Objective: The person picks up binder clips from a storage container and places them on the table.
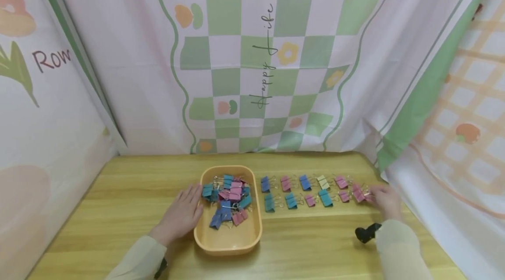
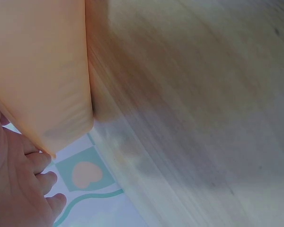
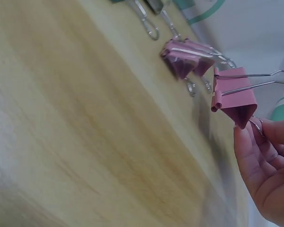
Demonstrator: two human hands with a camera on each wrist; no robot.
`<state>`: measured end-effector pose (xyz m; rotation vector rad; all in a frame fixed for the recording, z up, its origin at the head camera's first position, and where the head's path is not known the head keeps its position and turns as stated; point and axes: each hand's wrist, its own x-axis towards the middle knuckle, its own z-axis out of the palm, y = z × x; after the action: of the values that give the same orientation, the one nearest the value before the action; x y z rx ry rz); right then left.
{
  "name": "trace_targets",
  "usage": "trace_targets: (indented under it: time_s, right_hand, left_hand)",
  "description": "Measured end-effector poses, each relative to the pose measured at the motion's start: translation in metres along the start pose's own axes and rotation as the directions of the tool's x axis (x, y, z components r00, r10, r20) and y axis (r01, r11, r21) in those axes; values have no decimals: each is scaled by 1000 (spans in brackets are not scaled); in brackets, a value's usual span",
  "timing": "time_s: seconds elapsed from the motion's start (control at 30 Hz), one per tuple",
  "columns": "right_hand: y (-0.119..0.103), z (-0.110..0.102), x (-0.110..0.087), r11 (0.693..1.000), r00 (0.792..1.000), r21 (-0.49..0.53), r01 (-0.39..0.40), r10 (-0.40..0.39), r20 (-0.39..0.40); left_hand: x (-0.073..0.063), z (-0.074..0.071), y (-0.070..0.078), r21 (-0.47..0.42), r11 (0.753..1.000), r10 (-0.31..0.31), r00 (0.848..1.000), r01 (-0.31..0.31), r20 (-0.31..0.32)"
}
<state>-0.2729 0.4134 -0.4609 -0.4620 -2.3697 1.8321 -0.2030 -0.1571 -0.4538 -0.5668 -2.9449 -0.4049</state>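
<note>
A pink binder clip (image 3: 234,94) is pinched by one wire handle between the thumb and fingers of my right hand (image 1: 384,201), at the right end of two rows of clips. Close by in the right wrist view are more pink binder clips (image 3: 184,56). My left hand (image 1: 179,214) lies with its fingers extended along the left side of an orange plastic tray (image 1: 226,245), fingertips at its rim. Inside the tray is a pile of blue, teal and pink binder clips (image 1: 235,191). The left wrist view shows the tray's outer wall (image 2: 42,61) beside the fingers (image 2: 42,163).
Two rows of clips in several colours, among them a yellow clip (image 1: 323,182) and a teal clip (image 1: 325,198), run right of the tray on the wooden table (image 1: 307,245). Behind the table hangs a checked curtain (image 1: 258,131). A black strap (image 1: 368,232) is at the right wrist.
</note>
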Motion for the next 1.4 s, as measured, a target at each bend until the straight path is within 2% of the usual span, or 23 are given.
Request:
trace_targets:
  time_s: [0.17,0.5,0.73,0.9,0.97,1.07,1.17,1.27,1.33,1.4]
  right_hand:
    - [7,4,4,995,999,88,-44,45,-11]
    - [8,9,7,996,997,68,-63,67,-47]
    - [11,4,9,986,995,145,-78,86,-48]
    - [8,-2,9,978,987,173,-113,131,-92]
    - [5,-4,9,981,985,164,-101,122,-121]
    - [-6,-5,8,984,983,174,-44,74,-171]
    - [-29,-1,4,979,979,200,40,1,-202]
    - [-61,9,-3,956,980,269,116,-66,-189]
    - [-83,18,-8,931,979,321,174,-127,-162]
    - [-102,29,-16,915,973,333,229,-200,-120]
  left_hand:
    - [1,2,-2,3,1000,3,1000,-3,5]
    - [1,4,-3,4,1000,2,1000,-2,1]
    - [1,4,-4,9,1000,14,1000,-14,-12]
    - [1,4,-4,18,1000,14,1000,-14,-11]
    - [0,4,-4,15,1000,11,1000,-11,-6]
    - [-1,4,-3,13,1000,6,1000,-6,-1]
    - [-1,3,-2,12,1000,3,1000,-3,4]
    - [0,3,-1,9,1000,2,1000,-2,2]
    - [0,2,-1,9,1000,2,1000,-2,-1]
    - [1,1,0,9,1000,2,1000,-2,-2]
